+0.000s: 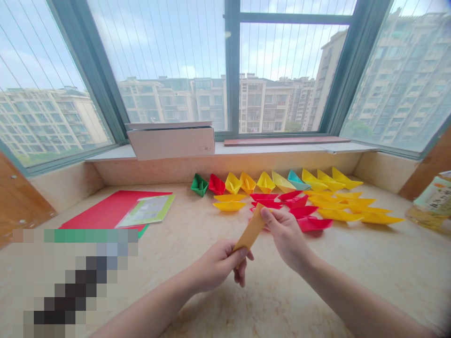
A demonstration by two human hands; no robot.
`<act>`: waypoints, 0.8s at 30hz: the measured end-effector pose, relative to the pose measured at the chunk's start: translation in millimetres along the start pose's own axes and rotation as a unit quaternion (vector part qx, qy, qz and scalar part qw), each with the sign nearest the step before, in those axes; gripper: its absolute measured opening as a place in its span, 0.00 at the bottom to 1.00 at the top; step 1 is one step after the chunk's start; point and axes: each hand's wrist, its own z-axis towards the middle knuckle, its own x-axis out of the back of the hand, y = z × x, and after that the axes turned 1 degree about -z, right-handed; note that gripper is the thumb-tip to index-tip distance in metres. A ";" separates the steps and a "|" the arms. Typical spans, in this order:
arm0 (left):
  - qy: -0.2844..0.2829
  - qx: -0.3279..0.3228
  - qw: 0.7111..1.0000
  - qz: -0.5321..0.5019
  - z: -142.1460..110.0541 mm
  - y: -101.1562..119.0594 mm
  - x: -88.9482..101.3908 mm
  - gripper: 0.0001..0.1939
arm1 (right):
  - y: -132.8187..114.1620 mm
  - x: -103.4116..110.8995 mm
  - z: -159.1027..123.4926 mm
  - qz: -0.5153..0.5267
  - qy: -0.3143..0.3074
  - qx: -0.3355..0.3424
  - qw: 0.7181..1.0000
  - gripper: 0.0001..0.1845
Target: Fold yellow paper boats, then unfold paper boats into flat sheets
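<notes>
Gripping yellow paper [249,227], left hand [214,265] and right hand [287,241] sit well apart from a cardboard box [171,144].

No text can be read.

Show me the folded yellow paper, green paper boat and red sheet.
folded yellow paper [252,226], head view, middle of the strip
green paper boat [199,185], head view, hull side
red sheet [105,211], head view, bare part
</notes>
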 end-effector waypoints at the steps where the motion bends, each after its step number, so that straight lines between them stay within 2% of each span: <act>1: 0.009 -0.004 1.000 0.004 0.2 0.8 -0.2 0.22 | 0.3 0.4 0.6 0.004 0.003 -0.002 1.000 0.19; 4: 0.045 -0.027 0.999 0.010 1.6 3.4 -0.4 0.20 | -0.1 1.9 3.2 0.019 0.014 -0.006 1.000 0.19; 9: 0.090 -0.056 0.994 -0.037 5.7 4.8 2.2 0.18 | -4.4 4.8 8.6 0.048 0.041 0.020 0.998 0.19; 15: 0.110 -0.037 0.992 -0.048 6.7 3.9 3.0 0.21 | -1.2 2.8 6.7 -0.044 -0.106 -0.057 0.992 0.25; 20: 0.139 -0.035 0.989 -0.038 6.6 5.5 -1.1 0.18 | 3.2 2.7 6.7 -0.049 -0.049 -0.055 0.996 0.23; 24: 0.141 -0.044 0.987 -0.056 6.9 4.7 -1.4 0.16 | 4.9 4.5 9.3 -0.023 -0.045 -0.073 0.996 0.23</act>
